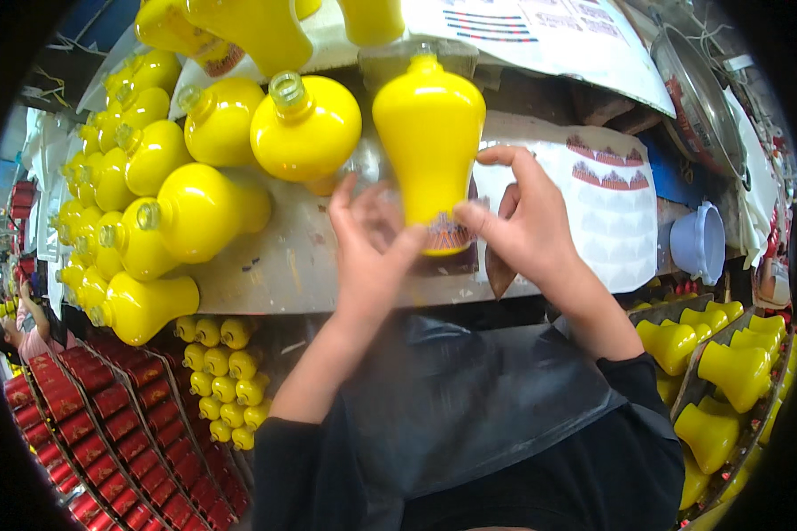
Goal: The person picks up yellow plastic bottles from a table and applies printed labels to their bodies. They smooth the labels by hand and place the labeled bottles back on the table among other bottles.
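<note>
Bottle (429,124): likely stiff, slick, breakable; best held above its decal (448,232). Left hand (367,262), right hand (537,226): grips apart (thumbs near base).

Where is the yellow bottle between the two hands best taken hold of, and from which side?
The yellow bottle is probably best held at its tapered lower body, above the patterned band, from the right, where the right hand is. That part is narrower than the broad, rounded shoulder, which should make a grip easier.
</note>
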Action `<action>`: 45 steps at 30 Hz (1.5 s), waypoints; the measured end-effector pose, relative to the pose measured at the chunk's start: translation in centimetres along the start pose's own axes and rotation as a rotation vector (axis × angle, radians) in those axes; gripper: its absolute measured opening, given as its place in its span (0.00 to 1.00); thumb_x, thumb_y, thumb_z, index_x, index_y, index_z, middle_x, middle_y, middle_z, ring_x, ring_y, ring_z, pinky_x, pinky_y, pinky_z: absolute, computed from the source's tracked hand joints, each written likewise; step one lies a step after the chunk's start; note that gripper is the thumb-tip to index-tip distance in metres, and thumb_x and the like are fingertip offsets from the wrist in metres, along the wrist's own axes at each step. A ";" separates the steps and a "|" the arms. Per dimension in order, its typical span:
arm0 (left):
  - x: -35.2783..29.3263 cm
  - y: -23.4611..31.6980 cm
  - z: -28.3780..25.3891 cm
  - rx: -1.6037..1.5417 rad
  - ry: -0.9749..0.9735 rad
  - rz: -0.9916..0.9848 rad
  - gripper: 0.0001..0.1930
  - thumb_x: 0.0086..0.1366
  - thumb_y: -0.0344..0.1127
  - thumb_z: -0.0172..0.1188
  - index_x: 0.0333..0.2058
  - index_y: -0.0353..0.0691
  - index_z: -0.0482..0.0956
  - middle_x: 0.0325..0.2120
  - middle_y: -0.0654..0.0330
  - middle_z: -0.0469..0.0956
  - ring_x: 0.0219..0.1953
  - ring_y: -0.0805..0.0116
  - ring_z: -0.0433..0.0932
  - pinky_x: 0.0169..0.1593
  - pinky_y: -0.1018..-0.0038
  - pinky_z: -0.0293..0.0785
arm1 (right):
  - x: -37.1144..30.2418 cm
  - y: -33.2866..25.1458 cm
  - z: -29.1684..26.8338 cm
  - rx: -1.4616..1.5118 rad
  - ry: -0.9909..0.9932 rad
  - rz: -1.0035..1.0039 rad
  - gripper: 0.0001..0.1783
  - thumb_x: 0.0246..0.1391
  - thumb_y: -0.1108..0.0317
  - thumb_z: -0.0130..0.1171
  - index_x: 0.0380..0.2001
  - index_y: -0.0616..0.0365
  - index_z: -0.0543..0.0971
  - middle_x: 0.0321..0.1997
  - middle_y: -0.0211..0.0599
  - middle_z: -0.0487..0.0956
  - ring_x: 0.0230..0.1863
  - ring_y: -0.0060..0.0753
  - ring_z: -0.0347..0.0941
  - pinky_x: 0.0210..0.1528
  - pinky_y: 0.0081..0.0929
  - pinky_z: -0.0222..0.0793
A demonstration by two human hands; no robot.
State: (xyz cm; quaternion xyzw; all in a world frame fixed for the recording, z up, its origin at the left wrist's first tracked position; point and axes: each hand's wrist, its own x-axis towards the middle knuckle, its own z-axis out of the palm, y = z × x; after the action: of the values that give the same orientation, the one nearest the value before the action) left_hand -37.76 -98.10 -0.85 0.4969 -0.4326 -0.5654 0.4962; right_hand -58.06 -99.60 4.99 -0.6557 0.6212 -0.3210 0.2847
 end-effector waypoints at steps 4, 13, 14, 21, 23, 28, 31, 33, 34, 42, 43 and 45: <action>0.3 0.3 0.0 0.046 -0.029 -0.012 0.52 0.58 0.31 0.71 0.73 0.38 0.45 0.64 0.48 0.66 0.53 0.65 0.70 0.57 0.69 0.73 | 0.2 0.5 0.1 -0.010 0.074 -0.063 0.26 0.50 0.66 0.73 0.52 0.61 0.78 0.29 0.31 0.75 0.21 0.16 0.67 0.25 0.19 0.63; 1.5 0.8 -0.9 0.746 -0.122 0.559 0.39 0.65 0.47 0.62 0.70 0.36 0.61 0.70 0.42 0.61 0.70 0.40 0.61 0.73 0.50 0.52 | 4.4 0.5 -3.2 -0.242 0.230 -0.428 0.13 0.61 0.74 0.62 0.48 0.55 0.85 0.29 0.41 0.78 0.26 0.36 0.75 0.29 0.29 0.69; 1.7 0.7 -0.8 0.749 -0.113 0.550 0.39 0.65 0.47 0.62 0.70 0.35 0.61 0.70 0.42 0.61 0.70 0.40 0.61 0.73 0.50 0.52 | 5.2 0.4 -3.4 -0.291 0.209 -0.442 0.14 0.61 0.74 0.61 0.49 0.54 0.85 0.29 0.41 0.78 0.27 0.37 0.76 0.30 0.29 0.70; 1.9 0.4 -0.3 0.687 -0.095 0.539 0.42 0.63 0.48 0.65 0.70 0.33 0.60 0.67 0.40 0.63 0.68 0.40 0.61 0.72 0.50 0.54 | 10.6 -1.0 -3.8 -0.640 -0.059 -0.476 0.24 0.62 0.71 0.57 0.61 0.44 0.78 0.37 0.43 0.79 0.35 0.47 0.80 0.38 0.35 0.76; 1.9 0.2 -0.3 0.646 -0.103 0.507 0.43 0.63 0.47 0.66 0.70 0.31 0.59 0.67 0.40 0.63 0.68 0.41 0.62 0.72 0.51 0.54 | 11.3 -1.4 -4.0 -0.679 -0.105 -0.480 0.26 0.59 0.73 0.59 0.62 0.44 0.77 0.38 0.44 0.80 0.37 0.47 0.81 0.38 0.35 0.76; 2.2 -0.6 0.2 0.456 -0.126 0.366 0.45 0.63 0.45 0.66 0.71 0.29 0.55 0.67 0.39 0.63 0.69 0.41 0.61 0.72 0.51 0.54 | 11.6 -1.9 -4.0 -0.803 -0.106 -0.530 0.32 0.55 0.77 0.62 0.63 0.41 0.76 0.36 0.42 0.78 0.36 0.44 0.81 0.37 0.34 0.76; 2.3 -0.9 0.3 0.348 -0.148 0.316 0.43 0.66 0.43 0.63 0.72 0.29 0.52 0.68 0.38 0.62 0.71 0.42 0.61 0.74 0.52 0.53 | 11.4 -1.2 -3.8 -0.827 -0.031 -0.593 0.31 0.59 0.74 0.58 0.65 0.37 0.77 0.31 0.39 0.75 0.29 0.40 0.79 0.33 0.33 0.76; 2.4 -1.0 0.2 0.219 -0.163 0.270 0.42 0.67 0.41 0.60 0.72 0.29 0.52 0.69 0.38 0.62 0.72 0.44 0.61 0.75 0.53 0.53 | 11.1 -0.4 -3.7 -0.794 -0.036 -0.569 0.29 0.60 0.75 0.58 0.64 0.39 0.78 0.31 0.40 0.76 0.29 0.41 0.79 0.34 0.32 0.76; 2.4 -1.0 0.2 0.145 -0.172 0.244 0.42 0.68 0.40 0.59 0.73 0.28 0.51 0.69 0.38 0.62 0.72 0.45 0.62 0.75 0.53 0.53 | 10.7 0.0 -3.7 -0.690 -0.027 -0.522 0.28 0.60 0.74 0.59 0.63 0.42 0.79 0.34 0.42 0.79 0.32 0.43 0.81 0.36 0.34 0.77; 2.3 -1.4 0.0 -0.030 -0.218 0.138 0.36 0.75 0.40 0.50 0.74 0.29 0.52 0.71 0.40 0.63 0.74 0.50 0.60 0.75 0.60 0.54 | 2.5 2.3 -2.3 0.216 -0.310 0.164 0.37 0.65 0.53 0.59 0.71 0.64 0.67 0.57 0.55 0.81 0.51 0.37 0.81 0.54 0.34 0.76; 2.2 -1.3 -0.2 0.064 -0.213 0.151 0.35 0.75 0.41 0.49 0.75 0.29 0.53 0.71 0.42 0.63 0.74 0.52 0.61 0.75 0.60 0.53 | 1.7 2.5 -1.5 0.281 -0.346 0.185 0.38 0.65 0.52 0.58 0.71 0.64 0.67 0.57 0.56 0.81 0.51 0.38 0.81 0.55 0.33 0.76; 2.2 -1.1 -0.5 0.161 -0.202 0.210 0.35 0.75 0.42 0.49 0.75 0.30 0.54 0.70 0.42 0.64 0.73 0.52 0.62 0.74 0.60 0.53 | 0.6 2.7 -0.3 0.350 -0.404 0.247 0.39 0.63 0.50 0.59 0.71 0.63 0.68 0.57 0.59 0.81 0.54 0.43 0.81 0.57 0.34 0.74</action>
State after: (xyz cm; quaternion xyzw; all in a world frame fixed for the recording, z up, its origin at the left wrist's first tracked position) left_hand -37.45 -100.10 -2.29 0.4276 -0.5739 -0.5211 0.4650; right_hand -60.01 -100.42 3.12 -0.5666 0.5621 -0.2492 0.5485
